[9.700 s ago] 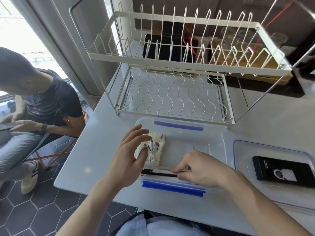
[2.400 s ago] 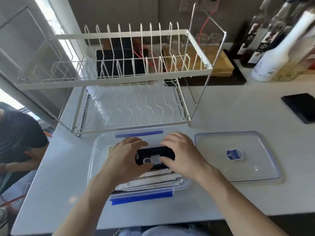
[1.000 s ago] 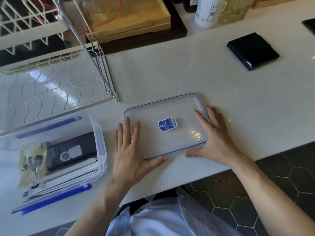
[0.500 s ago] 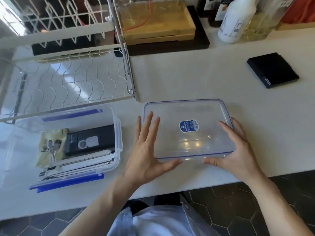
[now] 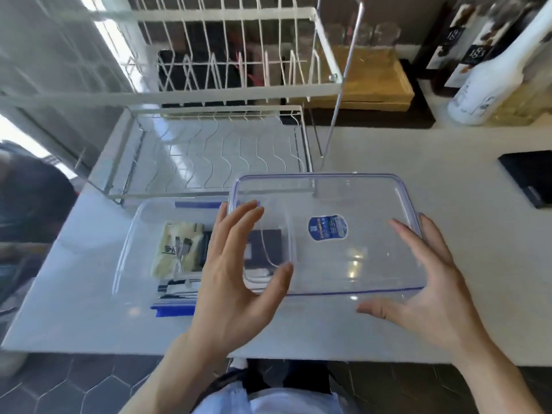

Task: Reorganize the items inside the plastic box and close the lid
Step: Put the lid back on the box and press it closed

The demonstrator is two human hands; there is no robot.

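Note:
A clear lid point(image 5: 367, 210) with a blue rim and a blue sticker is lifted off the counter, held between my left hand point(image 5: 236, 264) at its left edge and my right hand point(image 5: 424, 279) at its right edge. Its left part overlaps the clear plastic box point(image 5: 131, 234), which sits on the white counter with blue latches front and back. Inside the box lie a yellowish cable packet point(image 5: 179, 249), a black flat device point(image 5: 268, 243) seen through the lid, and stacked papers point(image 5: 176, 288) at the front.
A white wire dish rack point(image 5: 209, 150) stands right behind the box. A black flat case point(image 5: 528, 177) lies at the right edge. Bottles point(image 5: 490, 85) and a wooden tray point(image 5: 367, 82) stand at the back. Another person point(image 5: 27, 198) sits at the left.
Both hands have lifted the lid off the counter and carried it left, so it now partly overlaps the box. The camera view has tilted up and left.

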